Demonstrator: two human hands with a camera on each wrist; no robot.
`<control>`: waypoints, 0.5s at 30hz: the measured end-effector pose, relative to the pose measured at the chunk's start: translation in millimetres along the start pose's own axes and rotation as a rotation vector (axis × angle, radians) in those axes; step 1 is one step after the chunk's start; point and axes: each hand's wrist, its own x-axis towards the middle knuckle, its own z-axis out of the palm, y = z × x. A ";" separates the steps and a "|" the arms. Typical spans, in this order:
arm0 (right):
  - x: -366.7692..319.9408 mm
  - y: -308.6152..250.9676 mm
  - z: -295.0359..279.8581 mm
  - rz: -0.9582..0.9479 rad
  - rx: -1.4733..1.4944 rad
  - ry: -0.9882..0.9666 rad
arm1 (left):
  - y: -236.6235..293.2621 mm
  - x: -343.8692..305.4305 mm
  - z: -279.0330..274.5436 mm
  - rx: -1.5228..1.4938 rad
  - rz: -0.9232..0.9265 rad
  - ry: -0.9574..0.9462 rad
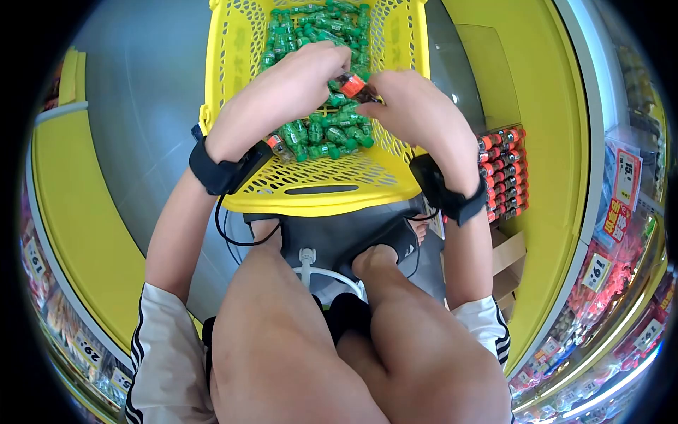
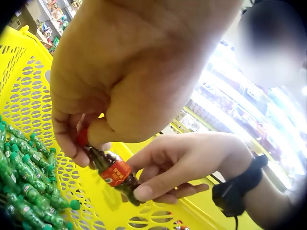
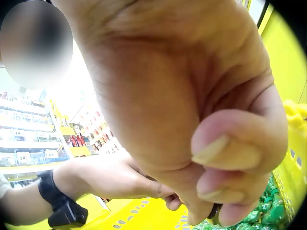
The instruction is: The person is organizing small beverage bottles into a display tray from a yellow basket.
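Observation:
A small cola bottle (image 1: 352, 85) with a red label and dark contents is held between both hands, over the yellow basket (image 1: 318, 194). In the left wrist view, my left hand (image 2: 124, 81) pinches the red cap (image 2: 82, 137) between thumb and fingers. My right hand (image 2: 184, 160) holds the lower end of the bottle, its thumb lying along the side. Many little green bottles (image 1: 314, 132) fill the basket below. One bottle with a red label (image 1: 277, 146) lies among them at the near left corner. The right wrist view mostly hides the held bottle behind the curled fingers.
Rows of small red-labelled cola bottles (image 1: 503, 169) stand right of the basket, beside an open cardboard box (image 1: 507, 265). Shelves of packaged goods with price tags (image 1: 597, 272) line the right side. A yellow shelf base (image 1: 74, 205) runs along the left.

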 end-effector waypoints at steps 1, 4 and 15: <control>-7.5 -10.8 -16.5 0.116 0.056 -0.090 | 5.5 -0.2 1.4 -0.022 0.045 0.034; -26.8 -22.4 -40.5 0.271 0.114 -0.177 | 23.7 1.5 3.3 -0.072 0.100 0.084; -116.5 -6.9 -21.6 0.418 0.484 0.079 | 86.7 35.9 23.9 -0.331 0.245 0.136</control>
